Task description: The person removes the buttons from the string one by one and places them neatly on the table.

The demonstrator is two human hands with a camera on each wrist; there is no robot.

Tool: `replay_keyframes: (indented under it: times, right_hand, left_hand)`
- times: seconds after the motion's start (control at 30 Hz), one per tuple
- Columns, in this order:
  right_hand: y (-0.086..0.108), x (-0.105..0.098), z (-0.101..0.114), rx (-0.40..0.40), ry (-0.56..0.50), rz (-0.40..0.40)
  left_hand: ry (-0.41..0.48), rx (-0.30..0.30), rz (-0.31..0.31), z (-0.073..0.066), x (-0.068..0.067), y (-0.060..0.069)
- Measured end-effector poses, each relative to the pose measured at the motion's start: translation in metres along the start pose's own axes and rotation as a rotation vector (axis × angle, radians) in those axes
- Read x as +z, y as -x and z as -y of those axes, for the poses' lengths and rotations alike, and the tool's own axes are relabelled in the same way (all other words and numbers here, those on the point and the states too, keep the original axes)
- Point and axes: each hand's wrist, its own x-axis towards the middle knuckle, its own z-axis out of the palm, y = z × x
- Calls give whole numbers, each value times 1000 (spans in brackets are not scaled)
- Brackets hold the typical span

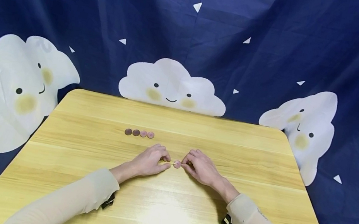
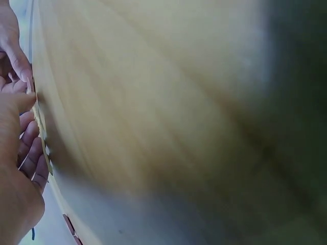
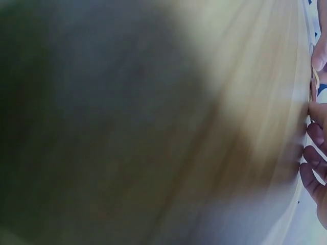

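A pink button (image 1: pixel 177 164) lies between the two hands at mid-table. Thin yellow string (image 1: pixel 167 162) runs from the left hand (image 1: pixel 152 160) to this button's face. The left thumb and fingers pinch the string just left of the button. On the other side, the right hand (image 1: pixel 201 167) has curled fingers, its thumb and fingertip at the button's right edge, seeming to pinch it. In the right wrist view the button (image 3: pixel 313 91) shows edge-on by the right thumb. Whether the string passes through a hole is too small to tell.
Behind the left hand, a row of buttons lies on the wooden table (image 1: pixel 232 136): two dark brown buttons (image 1: pixel 132 132) on the left and two pink buttons (image 1: pixel 147 134) on the right. A blue curtain (image 1: pixel 166 16) with white clouds hangs behind the table.
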Motion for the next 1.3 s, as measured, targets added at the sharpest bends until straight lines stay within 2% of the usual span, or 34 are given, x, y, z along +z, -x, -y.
replay_keyframes:
  times: [0.3,0.63,0.87,1.3]
  right_hand:
    - [0,1,0,-20,21,-14]
    - [-1,3,1,-10,23,-8]
    - [0,3,0,-9,21,-10]
    - [0,1,0,-12,27,1]
  left_hand:
    - [-18,-15,36,-6,4,-11]
    - [5,-20,91,-14,5,-22]
    - [8,-11,86,-15,6,-24]
    - [49,12,62,-9,5,-20]
